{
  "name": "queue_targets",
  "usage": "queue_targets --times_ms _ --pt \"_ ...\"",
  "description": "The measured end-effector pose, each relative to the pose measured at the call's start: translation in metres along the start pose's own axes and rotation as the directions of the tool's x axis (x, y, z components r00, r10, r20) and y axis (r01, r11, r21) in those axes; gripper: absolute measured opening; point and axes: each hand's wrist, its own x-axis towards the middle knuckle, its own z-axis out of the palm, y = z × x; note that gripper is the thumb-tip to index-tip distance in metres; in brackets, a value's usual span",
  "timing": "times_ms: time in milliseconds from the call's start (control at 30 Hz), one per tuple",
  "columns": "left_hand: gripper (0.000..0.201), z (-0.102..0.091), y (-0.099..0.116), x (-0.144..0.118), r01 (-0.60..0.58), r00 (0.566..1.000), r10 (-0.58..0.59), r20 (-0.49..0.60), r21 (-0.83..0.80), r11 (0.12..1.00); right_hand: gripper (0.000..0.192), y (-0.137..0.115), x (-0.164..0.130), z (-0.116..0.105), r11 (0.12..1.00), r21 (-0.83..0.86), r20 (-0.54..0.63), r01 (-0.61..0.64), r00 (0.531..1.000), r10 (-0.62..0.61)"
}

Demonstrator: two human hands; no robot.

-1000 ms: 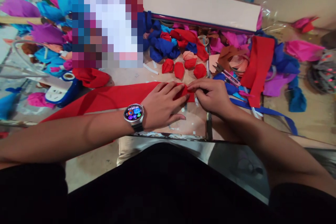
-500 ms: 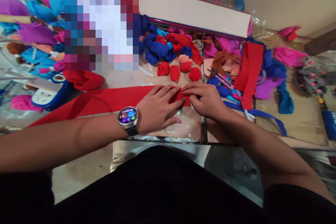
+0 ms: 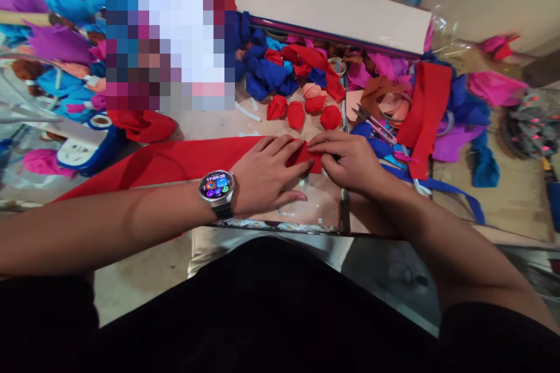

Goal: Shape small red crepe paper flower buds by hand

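Note:
A long red strip point(image 3: 188, 160), cloth or crepe paper, lies across the table and trails off its left edge. My left hand point(image 3: 266, 178), with a smartwatch point(image 3: 217, 186) on the wrist, rests flat on the strip near its right end, fingers stretched out. At that end, my right hand point(image 3: 345, 157) has its fingers bent in a pinch on the red material; its fingertips partly hide the spot. Just beyond the hands sit several small red bundles point(image 3: 296, 115). A pair of pink-handled snips point(image 3: 380, 128) lies to the right of them.
Blue crumpled pieces point(image 3: 269, 73) are heaped behind the red bundles. A long white box point(image 3: 332, 6) stands at the back. To the right hangs another red strip point(image 3: 426, 108) over mixed scraps. On the left is a blue-and-white device point(image 3: 90, 148). The table's front edge point(image 3: 280, 226) runs close to me.
The view has shifted slightly, so the scene sits a little higher and to the right. Both hands keep nearly the same place and pose on the red strip.

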Motion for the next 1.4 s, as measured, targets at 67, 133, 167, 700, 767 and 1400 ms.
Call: queue_targets --times_ms 67,133,167,700,767,1400 --pt "0.07 0.0 0.0 0.0 0.003 1.0 -0.003 -0.003 -0.008 1.0 0.038 -0.001 0.0 0.0 1.0 -0.001 0.001 -0.013 1.0 0.013" --pt "0.071 0.0 0.0 -0.001 0.007 1.0 -0.007 0.0 -0.008 1.0 0.039 -0.001 0.0 0.0 1.0 0.003 0.0 -0.013 1.0 0.013" --pt "0.071 0.0 0.0 -0.001 0.008 1.0 -0.008 0.001 -0.008 1.0 0.039 -0.002 0.0 0.0 1.0 0.005 0.0 -0.01 1.0 0.01" --pt "0.072 -0.003 0.003 0.0 -0.032 0.999 0.032 0.022 0.003 0.999 0.037 -0.002 0.002 -0.002 1.0 0.002 0.013 0.003 1.0 -0.003" --pt "0.072 -0.002 0.002 0.0 -0.027 1.0 0.027 0.014 -0.003 1.0 0.036 -0.002 0.002 -0.002 1.0 0.008 0.007 0.004 1.0 -0.004" --pt "0.091 0.008 0.001 -0.008 -0.004 0.999 0.005 0.035 -0.033 0.999 0.038 0.004 0.003 -0.009 0.998 -0.04 0.083 0.042 0.996 -0.038"
